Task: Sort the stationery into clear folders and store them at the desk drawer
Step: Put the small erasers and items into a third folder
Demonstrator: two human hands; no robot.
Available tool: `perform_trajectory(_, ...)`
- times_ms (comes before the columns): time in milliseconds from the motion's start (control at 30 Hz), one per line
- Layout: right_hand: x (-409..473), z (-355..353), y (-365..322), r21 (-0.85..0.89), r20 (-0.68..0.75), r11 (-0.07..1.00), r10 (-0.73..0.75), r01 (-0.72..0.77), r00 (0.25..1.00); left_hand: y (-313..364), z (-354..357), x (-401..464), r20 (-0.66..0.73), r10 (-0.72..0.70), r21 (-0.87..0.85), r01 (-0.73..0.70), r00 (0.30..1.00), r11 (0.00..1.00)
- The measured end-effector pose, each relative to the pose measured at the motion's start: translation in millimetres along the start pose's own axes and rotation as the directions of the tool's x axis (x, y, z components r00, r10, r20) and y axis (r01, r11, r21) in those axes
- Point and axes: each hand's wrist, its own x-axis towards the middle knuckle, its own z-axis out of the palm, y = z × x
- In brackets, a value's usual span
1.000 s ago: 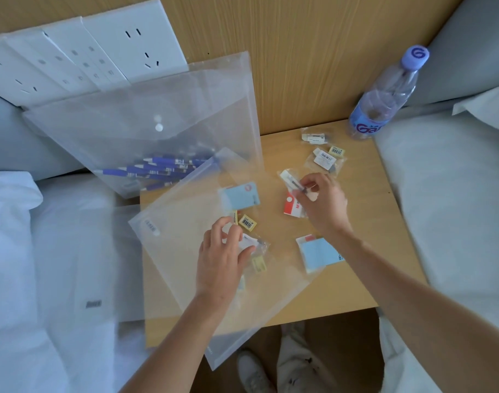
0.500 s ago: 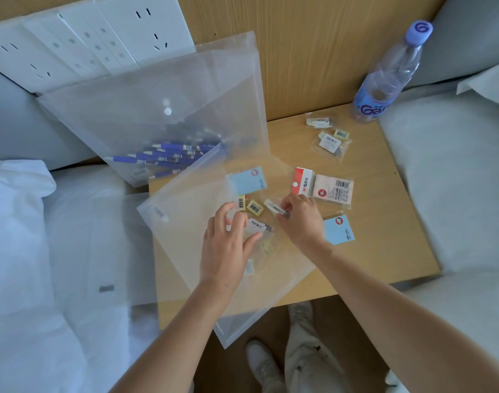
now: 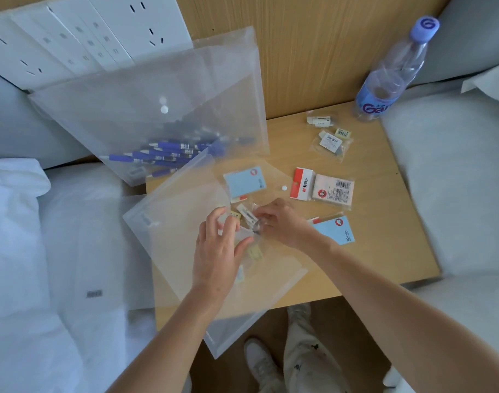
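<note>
A clear folder (image 3: 171, 251) lies on the wooden bedside table (image 3: 384, 251), with a blue sticky-note pad (image 3: 244, 181) and small eraser packets inside. My left hand (image 3: 217, 251) pinches the folder's top sheet at its mouth. My right hand (image 3: 282, 222) pinches a small eraser packet (image 3: 249, 215) at that mouth, touching the left fingers. A second clear folder (image 3: 157, 114) leans on the wall with blue pens (image 3: 168, 154) inside. Loose on the table lie a red-and-white packet (image 3: 322, 188), another blue pad (image 3: 336, 229) and two small eraser packets (image 3: 332, 143).
A water bottle (image 3: 390, 75) stands at the table's back right corner. White beds flank the table on the left (image 3: 44, 251) and right (image 3: 455, 180). A socket panel (image 3: 86, 38) hangs on the wall at the back left. My legs and shoes show below the front edge.
My right hand took a small packet from beside the red-and-white packet and carried it left to the folder's mouth. My left hand stayed at the folder.
</note>
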Motion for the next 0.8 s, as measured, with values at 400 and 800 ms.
perform_trajectory(400, 27.4, -109.2, 43.3, 0.022, -0.513, 0.972, 0.211, -0.233, 0.832, 27.9, 10.9, 29.6, -0.018, 0.013, -0.06, -0.014, 1.0, 0.998)
perform_trajectory(800, 57.6, -116.1, 57.0, -0.147, -0.518, 0.918, 0.246, -0.369, 0.819, 30.6, 22.9, 39.9, 0.035, 0.001, -0.033, 0.0, 0.999, 0.999)
